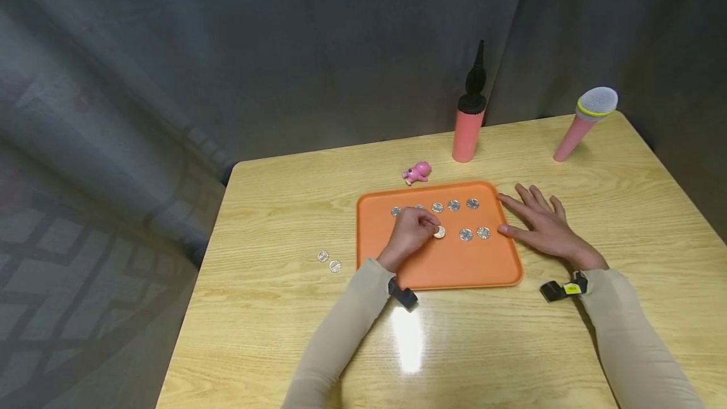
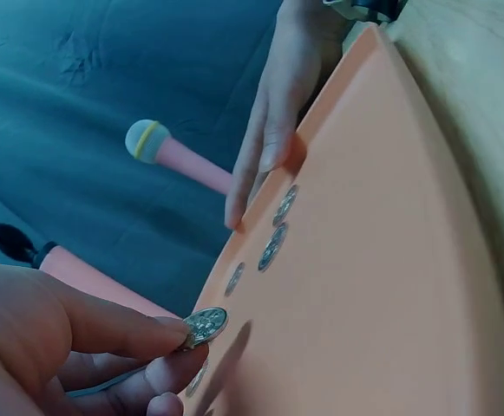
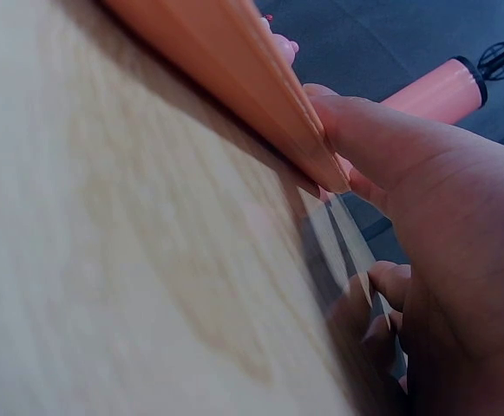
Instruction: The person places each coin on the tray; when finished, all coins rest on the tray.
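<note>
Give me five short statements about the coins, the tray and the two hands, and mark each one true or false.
1. The left hand pinches a coin over the orange tray. True.
2. The right hand holds a coin. False: it lies flat on the table with its fingers against the tray's right rim, holding nothing.
3. Two coins lie on the table left of the tray. True.
4. The pink toy sits on the tray. False: it sits on the table just behind the tray.
5. The toy microphone lies flat beside the tray. False: it stands at the far right of the table.
</note>
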A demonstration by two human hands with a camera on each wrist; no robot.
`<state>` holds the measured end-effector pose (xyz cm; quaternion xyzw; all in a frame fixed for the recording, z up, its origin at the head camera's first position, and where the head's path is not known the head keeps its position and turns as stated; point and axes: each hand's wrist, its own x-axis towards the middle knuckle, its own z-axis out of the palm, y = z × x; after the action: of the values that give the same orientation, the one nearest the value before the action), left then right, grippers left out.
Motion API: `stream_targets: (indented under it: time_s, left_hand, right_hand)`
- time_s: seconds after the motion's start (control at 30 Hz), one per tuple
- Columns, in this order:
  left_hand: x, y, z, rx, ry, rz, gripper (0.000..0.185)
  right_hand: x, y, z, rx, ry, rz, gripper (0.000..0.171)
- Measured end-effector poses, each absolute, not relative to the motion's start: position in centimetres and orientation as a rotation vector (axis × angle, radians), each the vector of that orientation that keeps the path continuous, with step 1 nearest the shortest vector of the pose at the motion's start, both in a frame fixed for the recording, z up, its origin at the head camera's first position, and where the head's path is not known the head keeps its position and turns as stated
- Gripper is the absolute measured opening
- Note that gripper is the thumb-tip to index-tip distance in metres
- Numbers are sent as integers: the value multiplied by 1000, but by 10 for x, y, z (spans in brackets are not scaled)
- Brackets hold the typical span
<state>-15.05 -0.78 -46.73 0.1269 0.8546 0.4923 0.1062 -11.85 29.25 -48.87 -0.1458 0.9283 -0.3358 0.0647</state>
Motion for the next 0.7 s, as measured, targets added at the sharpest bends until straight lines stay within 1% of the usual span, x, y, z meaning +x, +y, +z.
stream_targets:
  time_s: [0.23,0.7]
  left_hand:
    - [-149,1,-471,471,2709,1260,6]
    - [-142,10,-474,617,2886,985,5]
  right_hand:
    - [-118,293,-489,-441,2813,-1001,74]
    - [-118,292,-487,-448,2810,-1014,74]
